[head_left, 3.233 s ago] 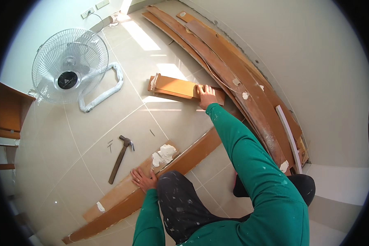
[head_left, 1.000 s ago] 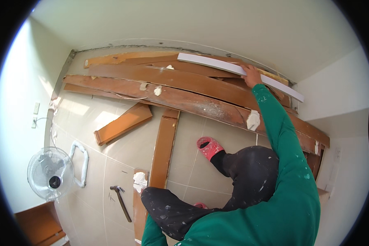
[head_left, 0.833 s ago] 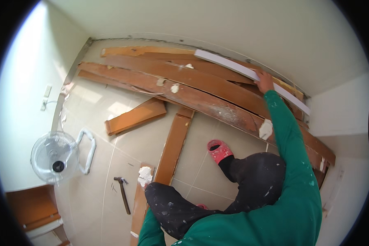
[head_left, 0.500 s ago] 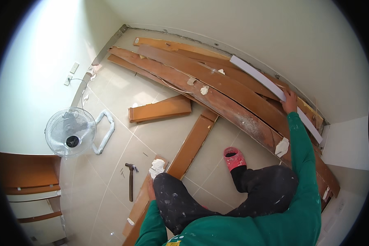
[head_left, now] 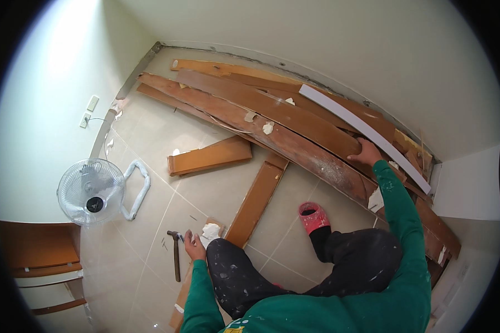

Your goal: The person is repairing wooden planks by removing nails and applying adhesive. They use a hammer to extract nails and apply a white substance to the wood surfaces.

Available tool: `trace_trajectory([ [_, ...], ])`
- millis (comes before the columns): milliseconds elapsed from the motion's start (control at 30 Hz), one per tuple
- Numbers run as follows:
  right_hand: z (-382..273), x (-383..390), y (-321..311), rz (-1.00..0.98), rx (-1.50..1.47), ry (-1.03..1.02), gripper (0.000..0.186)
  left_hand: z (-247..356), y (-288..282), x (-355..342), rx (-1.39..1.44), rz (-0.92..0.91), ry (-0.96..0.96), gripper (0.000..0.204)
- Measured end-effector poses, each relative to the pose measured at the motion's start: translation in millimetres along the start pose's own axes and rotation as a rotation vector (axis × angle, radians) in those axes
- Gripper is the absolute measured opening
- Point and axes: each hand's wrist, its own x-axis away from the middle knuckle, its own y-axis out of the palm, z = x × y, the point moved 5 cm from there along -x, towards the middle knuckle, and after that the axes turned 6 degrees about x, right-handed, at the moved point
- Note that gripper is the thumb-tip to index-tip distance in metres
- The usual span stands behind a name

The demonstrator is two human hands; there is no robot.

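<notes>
My right hand is on a long brown wooden board in the pile along the wall, thumb and fingers bent around it. Just beyond that hand, a white strip rests on the boards. My left hand is raised beside my knee, its fingers apart with nothing in them. Close to its left, a claw hammer lies on the tiles. A white, crumpled chunk sits on a board end right by the left hand.
A clear-bladed fan stands at the left, near a brown cabinet. A short wooden box-like piece and another board lie on the tiled floor. My foot in a red clog is close to the pile.
My right hand has let go of the white strip and moved left onto the brown board. My left hand has lifted from beside my knee toward the hammer.
</notes>
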Motion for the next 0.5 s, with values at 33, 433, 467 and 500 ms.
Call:
trace_trajectory([
  [33, 3, -7, 6, -0.082, -0.016, 0.010, 0.093, 8, 6, -6, 0.033, 0.003, 0.039, 0.043],
  [433, -42, 5, -58, 0.234, 0.043, 0.000, 0.048, 135, 181, -21, 0.479, -0.391, -0.137, 0.042],
  [467, -50, 12, -66, 0.278, 0.086, -0.048, 0.044, 158, 207, -24, 0.512, -0.462, -0.209, 0.045],
  [500, -63, 22, -72, 0.321, 0.127, -0.106, 0.040, 179, 231, -29, 0.569, -0.539, -0.264, 0.053],
])
